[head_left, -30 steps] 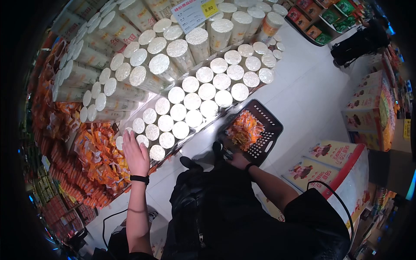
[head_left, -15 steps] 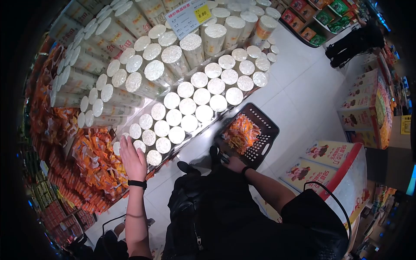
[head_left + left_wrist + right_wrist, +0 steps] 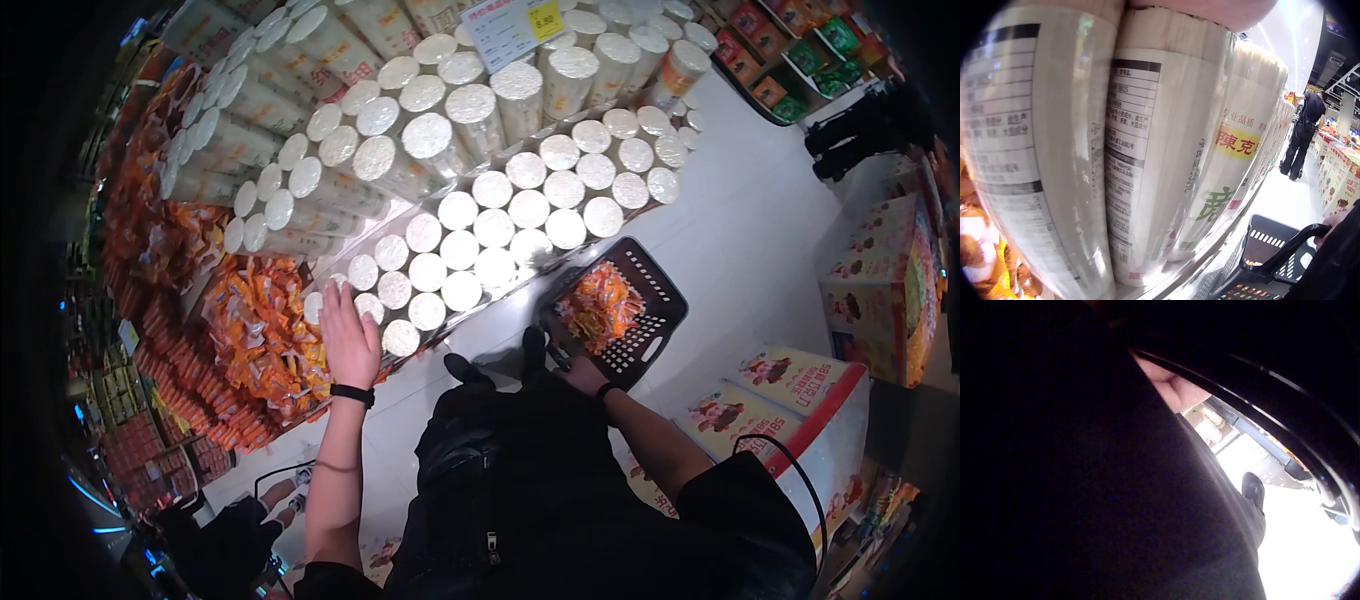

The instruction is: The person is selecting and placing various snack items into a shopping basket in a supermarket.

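My left hand (image 3: 352, 335) rests with straight fingers on the tops of cylindrical packs of dried noodles (image 3: 458, 210), at the left end of the low front row. From the left wrist, the packs (image 3: 1166, 137) stand upright side by side in clear wrap, and part of the hand (image 3: 1222, 9) crosses their tops. Down by my leg, my right hand (image 3: 584, 378) grips the handle (image 3: 1291, 244) of a black shopping basket (image 3: 672, 292). Orange-wrapped packets (image 3: 603, 305) lie inside it. Dark clothing covers much of the right wrist view, where only a bit of hand (image 3: 1175, 387) shows.
Taller tiers of noodle packs rise behind the front row, under a price sign (image 3: 512, 32). Left of them lies a heap of orange packets (image 3: 262, 330). Printed cartons (image 3: 765, 385) stand on my right. Another person (image 3: 1307, 131) is farther along the aisle.
The head view has swung, so the shelf, basket and both hands appear farther right. My left hand stays on the same packs, and the right keeps its grip on the basket handle.
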Demonstrator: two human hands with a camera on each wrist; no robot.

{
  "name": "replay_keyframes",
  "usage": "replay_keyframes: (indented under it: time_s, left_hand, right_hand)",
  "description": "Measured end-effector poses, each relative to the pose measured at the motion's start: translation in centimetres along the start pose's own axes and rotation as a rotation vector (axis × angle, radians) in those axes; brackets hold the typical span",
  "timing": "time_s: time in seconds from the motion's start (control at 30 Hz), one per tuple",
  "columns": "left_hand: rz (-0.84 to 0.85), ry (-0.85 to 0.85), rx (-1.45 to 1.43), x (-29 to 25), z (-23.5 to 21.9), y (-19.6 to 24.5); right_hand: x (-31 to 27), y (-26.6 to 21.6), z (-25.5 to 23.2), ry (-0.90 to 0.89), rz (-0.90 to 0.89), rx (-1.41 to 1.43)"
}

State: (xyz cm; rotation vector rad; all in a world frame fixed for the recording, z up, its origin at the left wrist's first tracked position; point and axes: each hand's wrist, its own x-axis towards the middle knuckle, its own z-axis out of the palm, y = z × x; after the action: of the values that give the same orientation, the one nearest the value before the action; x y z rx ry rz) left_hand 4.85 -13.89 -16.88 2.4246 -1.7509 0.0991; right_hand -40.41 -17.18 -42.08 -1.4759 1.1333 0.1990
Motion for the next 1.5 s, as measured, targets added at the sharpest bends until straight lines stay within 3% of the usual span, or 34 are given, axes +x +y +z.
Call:
replay_keyframes:
  time_s: [0.17, 0.23, 0.43, 0.6, 0.8, 0.9, 1.5]
  left_hand:
    - [-0.011, 0.004, 0.014, 0.0, 0.2, -0.4]
    - [-0.025, -0.001, 0.009, 0.1, 0.1, -0.4]
    - [-0.04, 0.022, 0.028, -0.2, 0.3, -0.7]
    - [-0.047, 0.017, 0.017, -0.1, 0.0, -0.7]
    - [-0.034, 0.033, 0.012, -0.2, 0.1, -0.7]
    - [-0.031, 0.034, 0.017, -0.2, 0.1, -0.7]
    - [-0.043, 0.028, 0.022, -0.1, 0.2, -0.7]
  right_hand:
    - [0.4, 0.0, -0.2, -0.01, 0.042, -0.089]
    - [1.0, 1.7, 0.8, 0.094, -0.057, -0.077]
    - [1.8, 2.9, 0.8, 0.078, -0.1, -0.102]
    - [2.5, 4.3, 1.7, 0.181, -0.15, -0.088]
    - [2.5, 4.5, 1.5, 0.144, -0.137, -0.069]
    - [2.6, 4.8, 1.8, 0.222, -0.268, -0.071]
    - [2.8, 5.3, 1.9, 0.18, -0.178, -0.07]
